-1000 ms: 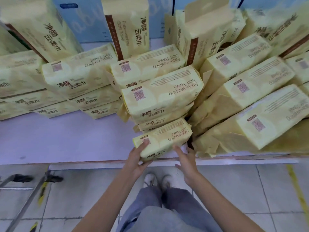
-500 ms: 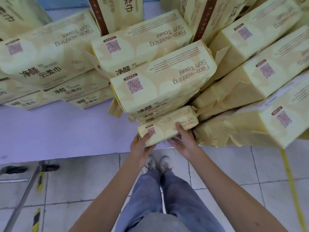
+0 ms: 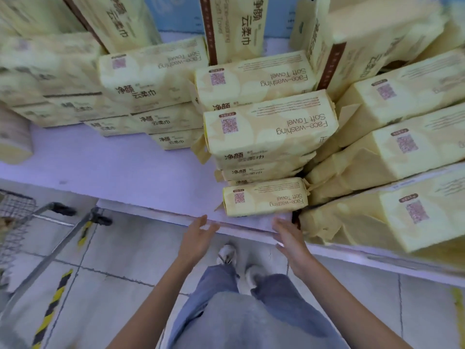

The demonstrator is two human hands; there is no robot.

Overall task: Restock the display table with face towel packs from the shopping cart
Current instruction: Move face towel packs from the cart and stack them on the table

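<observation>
A small yellow face towel pack [image 3: 264,197] lies flat near the front edge of the pale purple display table [image 3: 105,170], against a stack of like packs [image 3: 269,132]. My left hand [image 3: 198,235] hovers below the table edge, fingers apart and empty. My right hand [image 3: 289,235] is also open and empty, just below and right of the pack. Neither hand touches the pack. The wire shopping cart [image 3: 17,222] shows at the left edge; its contents are hard to make out.
Many yellow packs are piled across the table, leaning ones [image 3: 392,157] at the right and upright ones [image 3: 234,23] at the back. A bare stretch of table lies left of the front stack. Black-and-yellow floor tape [image 3: 52,308] runs beside the cart.
Both hands have let go of the small pack and drawn back below the table edge. The pack now rests on the table. The view has swung left, showing the cart.
</observation>
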